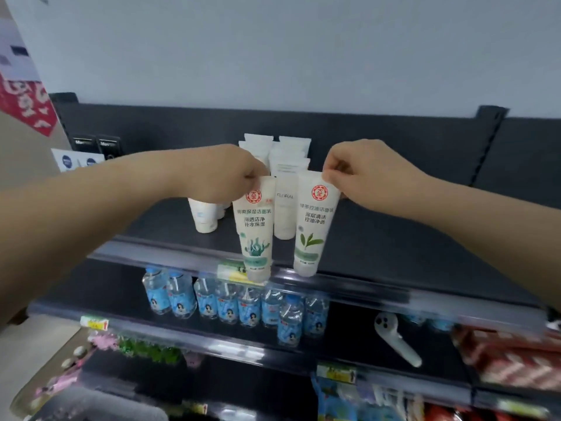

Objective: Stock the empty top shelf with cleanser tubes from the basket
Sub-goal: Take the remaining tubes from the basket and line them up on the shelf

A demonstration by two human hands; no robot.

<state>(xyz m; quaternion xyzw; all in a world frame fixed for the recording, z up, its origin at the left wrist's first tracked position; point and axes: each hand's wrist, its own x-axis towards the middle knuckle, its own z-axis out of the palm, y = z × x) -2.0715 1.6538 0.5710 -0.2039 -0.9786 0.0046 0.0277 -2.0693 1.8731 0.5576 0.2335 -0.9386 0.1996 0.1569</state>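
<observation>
Snack packs [510, 360] in red wrappers lie nearest, low on the right and blurred. One shelf up, a row of water bottles [230, 302] with blue labels stands left of centre, and a white handheld device [394, 338] lies on the same shelf to their right.

Above that runs the clear front rail [349, 284] of the top shelf [394, 238]. Two cleanser tubes hang over it, caps down and upright. The left grip [224, 174], a bare hand, pinches the crimped top end of the seaweed tube [256, 235]. The right grip [361, 174] is closed the same way on the crimped end of the green-leaf tube [312, 229], fingers curled on it. The two tubes hang side by side, slightly apart. Their caps are level with the rail, and from where I stand I cannot tell whether they touch it.

Between them and just behind, a white FLORAL tube [285, 208] stands on the top shelf, cap down. Two files of white tubes [288, 156] stand further back. To the left, partly hidden by the left wrist, stand a few more pale tubes [205, 217].

At the far left, black boxes [95, 144] stand against the back panel, with blue-and-white boxes [76, 161] just in front of them.
</observation>
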